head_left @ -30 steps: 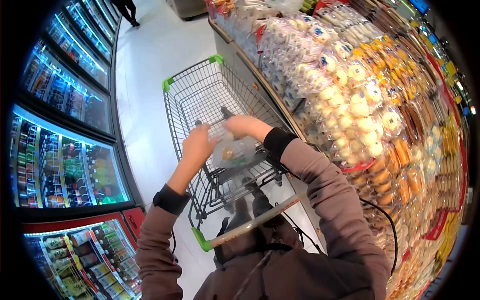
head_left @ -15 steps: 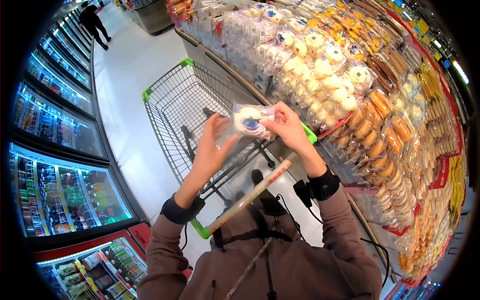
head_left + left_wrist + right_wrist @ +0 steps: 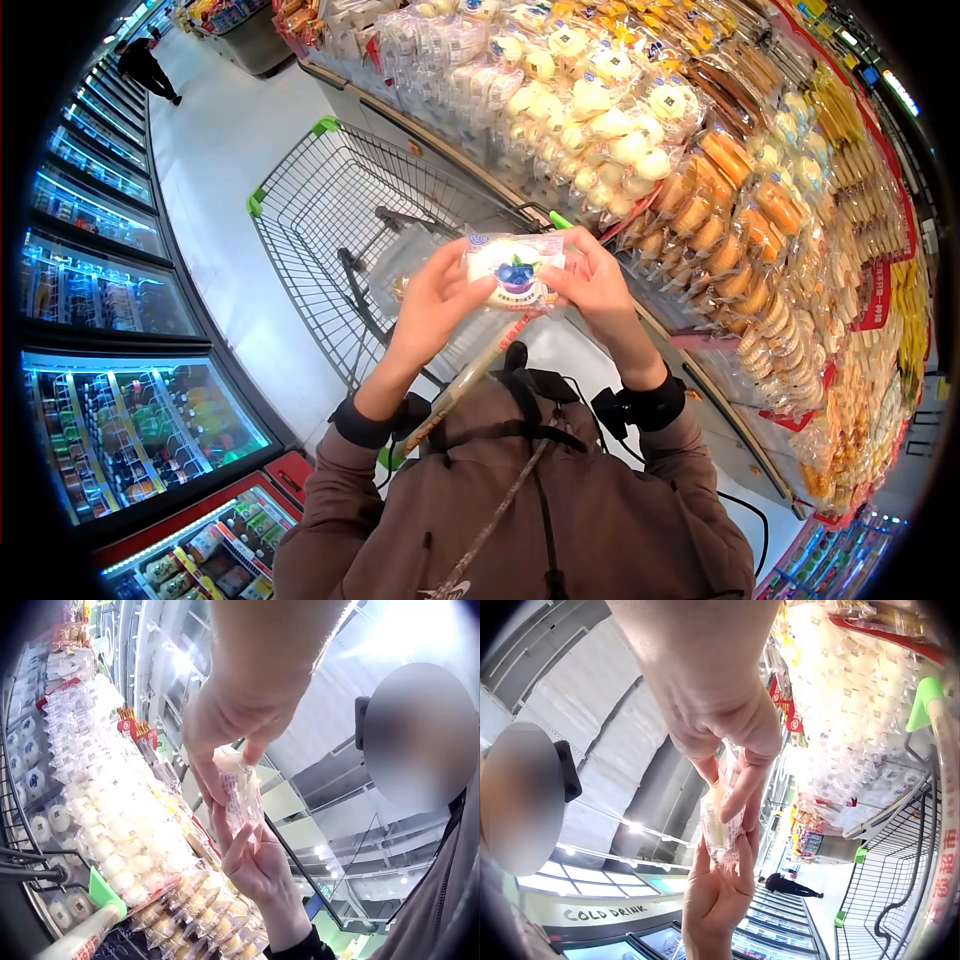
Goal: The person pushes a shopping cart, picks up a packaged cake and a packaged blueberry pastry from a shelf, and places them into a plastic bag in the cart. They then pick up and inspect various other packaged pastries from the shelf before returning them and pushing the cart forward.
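A round pale bun in a clear plastic wrapper (image 3: 512,272), with a blueberry picture on its front, is held up between both hands over the cart's handle. My left hand (image 3: 437,300) pinches its left edge, thumb on the front. On the opposite edge my right hand (image 3: 600,285) grips it the same way. In the left wrist view the printed back of the wrapper (image 3: 241,791) shows between the fingers. Below and behind the bun, the shopping cart (image 3: 300,240) has a clear plastic bag (image 3: 395,275) near its handle end.
A long display of wrapped buns and breads (image 3: 600,120) runs along the right, close beside the cart. Glass-door drink coolers (image 3: 140,420) line the left. Far up the aisle a person in dark clothes (image 3: 147,70) stands on the pale floor (image 3: 215,130).
The right hand has brought the wrapped bun up from the cart area, closer to the body. The left hand, loose beside it half a second ago, now pinches its other edge. The view has shifted.
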### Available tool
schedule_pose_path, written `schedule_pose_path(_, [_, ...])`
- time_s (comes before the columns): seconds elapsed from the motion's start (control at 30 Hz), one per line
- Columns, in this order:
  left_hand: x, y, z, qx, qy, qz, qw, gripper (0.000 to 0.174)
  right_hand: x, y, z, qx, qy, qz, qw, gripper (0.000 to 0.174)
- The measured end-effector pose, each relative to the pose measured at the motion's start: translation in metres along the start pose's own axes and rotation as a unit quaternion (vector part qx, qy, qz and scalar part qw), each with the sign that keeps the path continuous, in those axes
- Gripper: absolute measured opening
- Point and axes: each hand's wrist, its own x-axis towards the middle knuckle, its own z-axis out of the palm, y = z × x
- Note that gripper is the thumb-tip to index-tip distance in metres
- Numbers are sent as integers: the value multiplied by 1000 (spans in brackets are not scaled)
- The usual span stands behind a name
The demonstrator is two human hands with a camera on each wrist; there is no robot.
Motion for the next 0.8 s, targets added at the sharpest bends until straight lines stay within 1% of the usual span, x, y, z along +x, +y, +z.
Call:
schedule_pose_path(0.07, [4, 1, 10, -3, 2, -5, 1000, 42, -5, -11, -1, 2, 15, 9, 1000, 21])
schedule_pose_path(0.17, [11, -4, 14, -7, 1, -36, 999, 41, -6, -8, -20, 45, 5, 44, 998, 21])
schedule_pose_path(0.27, [13, -6, 19, -9, -1, -36, 999, 41, -9, -6, -26, 63, 22, 21, 998, 16])
schedule_pose_path(0.37, [13, -6, 22, -2, 0, -31, 1000, 40, -9, 1, -39, 68, 15, 29, 997, 14])
schedule_pose_path(0.47, [15, -11, 26, 12, 16, -25, 999, 40, -10, 1, -46, 27, 38, 27, 999, 13])
schedule_pose_path(0.57, [18, -19, 25, 6, 60, -44, 997, 38, -11, 2, -52, 36, 26, 28, 999, 12])
schedule_pose_path(0.67, [24, -29, 30, -65, 71, -24, 995, 37, -12, 1, -51, 50, 36, 32, 998, 12])
schedule_pose_path(0.8, [24, -17, 42, -117, 42, -73, 990, 37, -14, 1, -57, 48, 41, 24, 998, 11])
